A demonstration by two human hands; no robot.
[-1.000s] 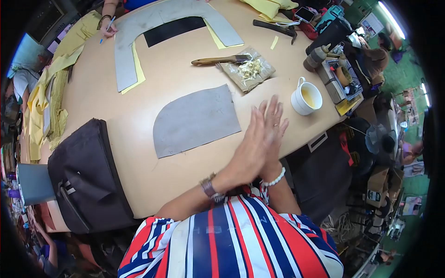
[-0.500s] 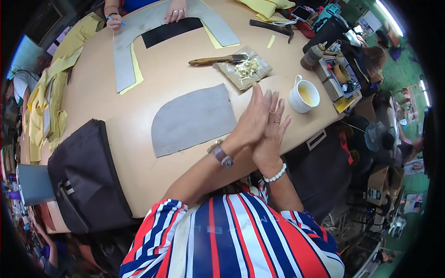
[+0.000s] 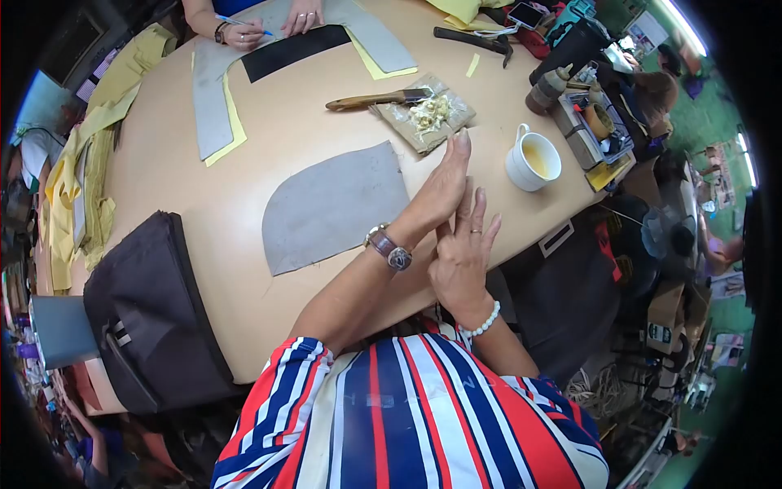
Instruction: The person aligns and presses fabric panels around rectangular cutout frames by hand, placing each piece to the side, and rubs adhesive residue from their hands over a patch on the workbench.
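My left hand (image 3: 440, 191), with a watch on its wrist, is held edge-on above the table with fingers stretched out and nothing visible in it. Just below it is my right hand (image 3: 463, 265), wearing a ring and white beads; its fingers are apart and meet the heel of the left hand. A grey piece of material (image 3: 336, 208) with one curved edge lies flat beside the left hand. Past the fingertips, a brush (image 3: 375, 100) with a wooden handle rests on a brown pad (image 3: 415, 130) carrying pale, lumpy residue. Right of them stands a white cup (image 3: 529, 163) holding yellowish liquid.
Across the table (image 3: 220, 301), another person's hands (image 3: 242, 36) hold a blue pen over a grey panel (image 3: 213, 114). A hammer (image 3: 476, 39), bottle (image 3: 548, 91) and tool tray (image 3: 599, 126) occupy the right side. A dark bag (image 3: 155, 314) lies left.
My hands were pressed palm to palm; the right has slid down toward the left wrist. The co-worker's pen hand has moved right over the grey panel.
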